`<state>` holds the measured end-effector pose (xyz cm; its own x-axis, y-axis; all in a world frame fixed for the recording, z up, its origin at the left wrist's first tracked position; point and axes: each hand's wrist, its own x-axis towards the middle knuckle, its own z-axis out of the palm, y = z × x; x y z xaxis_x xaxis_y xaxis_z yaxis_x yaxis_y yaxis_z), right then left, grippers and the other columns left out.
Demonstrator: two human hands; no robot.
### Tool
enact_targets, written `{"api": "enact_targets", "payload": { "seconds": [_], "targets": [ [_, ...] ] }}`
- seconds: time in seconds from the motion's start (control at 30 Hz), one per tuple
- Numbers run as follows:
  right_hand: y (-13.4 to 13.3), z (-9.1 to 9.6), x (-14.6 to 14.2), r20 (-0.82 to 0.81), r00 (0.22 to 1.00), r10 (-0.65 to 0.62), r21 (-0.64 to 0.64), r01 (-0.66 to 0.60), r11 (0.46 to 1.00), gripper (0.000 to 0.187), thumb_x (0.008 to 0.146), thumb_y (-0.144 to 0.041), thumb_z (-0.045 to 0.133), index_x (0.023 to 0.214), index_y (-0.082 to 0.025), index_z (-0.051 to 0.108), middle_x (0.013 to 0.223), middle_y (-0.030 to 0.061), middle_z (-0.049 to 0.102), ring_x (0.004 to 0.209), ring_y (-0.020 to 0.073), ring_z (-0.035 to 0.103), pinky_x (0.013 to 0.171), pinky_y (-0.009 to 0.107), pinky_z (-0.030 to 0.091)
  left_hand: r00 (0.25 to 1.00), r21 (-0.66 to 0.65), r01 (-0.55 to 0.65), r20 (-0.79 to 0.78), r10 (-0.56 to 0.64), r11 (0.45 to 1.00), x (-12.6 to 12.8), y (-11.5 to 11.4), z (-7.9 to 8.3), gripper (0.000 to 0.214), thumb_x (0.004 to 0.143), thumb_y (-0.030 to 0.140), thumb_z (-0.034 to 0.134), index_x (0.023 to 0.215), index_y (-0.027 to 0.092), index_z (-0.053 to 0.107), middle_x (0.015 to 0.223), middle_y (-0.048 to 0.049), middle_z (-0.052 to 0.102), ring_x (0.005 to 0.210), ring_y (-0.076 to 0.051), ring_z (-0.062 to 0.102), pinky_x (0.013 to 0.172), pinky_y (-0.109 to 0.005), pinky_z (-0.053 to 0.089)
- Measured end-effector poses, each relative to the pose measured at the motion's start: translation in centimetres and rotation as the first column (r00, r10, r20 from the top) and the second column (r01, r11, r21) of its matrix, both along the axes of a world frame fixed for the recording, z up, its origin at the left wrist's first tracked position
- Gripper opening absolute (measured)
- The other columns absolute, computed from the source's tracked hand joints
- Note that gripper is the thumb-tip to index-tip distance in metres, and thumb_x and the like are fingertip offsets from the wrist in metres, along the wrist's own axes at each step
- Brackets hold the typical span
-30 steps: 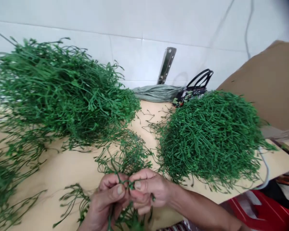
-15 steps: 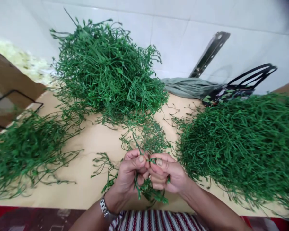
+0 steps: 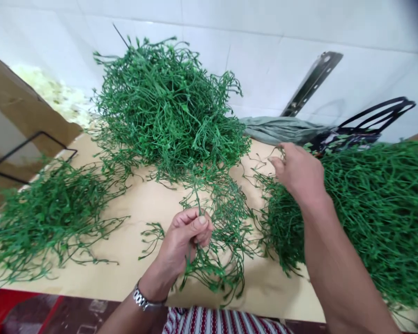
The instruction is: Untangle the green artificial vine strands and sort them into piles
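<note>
My left hand (image 3: 186, 234) is closed, pinching a green plastic stem (image 3: 198, 197) between thumb and fingers; its upper end points away from me. Under and beside this hand lie loose branching green sprigs (image 3: 226, 232) on the tabletop. My right hand (image 3: 297, 171) is stretched out over the far left edge of the big right-hand pile of green stems (image 3: 376, 218). Its thumb and forefinger are apart, close to a few thin loose stems (image 3: 259, 161) on the table. The other fingers of that hand are partly hidden behind its back.
A tall heap of green stems (image 3: 167, 106) stands at the back against the tiled wall. Another pile (image 3: 55, 218) lies at the left, by a cardboard box (image 3: 31, 111) and black wire frame (image 3: 16, 144). Grey-green cloth (image 3: 278, 130) and a metal bracket (image 3: 311, 83) are behind.
Both hands were together, fingering a stem. My right hand has left and moved forward and right over the right-hand pile; my left hand still grips the stem. The view has shifted slightly.
</note>
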<state>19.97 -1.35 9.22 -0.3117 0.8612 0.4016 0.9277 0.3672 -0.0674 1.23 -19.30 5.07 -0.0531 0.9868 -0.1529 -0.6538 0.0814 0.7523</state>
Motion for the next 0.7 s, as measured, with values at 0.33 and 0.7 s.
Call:
{"api": "enact_targets", "payload": {
  "seconds": [0.33,0.7],
  "targets": [
    [1.7,1.4,-3.5,0.056,0.981,0.184,-0.14,-0.175,0.975,0.05,0.085,-0.036,0.043,0.13,-0.015,0.039,0.118,0.0174,0.052,0.111,0.0322,0.046,0.088,0.044,0.037,0.999,-0.066,0.001,-0.032,-0.004,0.998,-0.1,0.0,-0.8,0.022,0.072,0.029,0.064,0.062,0.01,0.059,0.044,0.0056,0.034,0.041,-0.005,0.028,0.043,-0.02,0.021],
    [2.3,-5.7,-19.6,-0.155,0.926,0.344,-0.144,-0.366,0.919,0.05,0.089,-0.033,0.044,0.136,-0.024,0.028,0.134,0.014,0.036,0.117,0.032,0.043,0.088,0.05,0.041,0.994,-0.103,-0.095,-0.058,0.09,0.99,-0.7,-0.9,-1.5,0.031,0.067,0.038,0.068,0.057,0.011,0.057,0.043,0.0061,0.031,0.04,-0.004,0.024,0.04,-0.018,0.022]
  ]
}}
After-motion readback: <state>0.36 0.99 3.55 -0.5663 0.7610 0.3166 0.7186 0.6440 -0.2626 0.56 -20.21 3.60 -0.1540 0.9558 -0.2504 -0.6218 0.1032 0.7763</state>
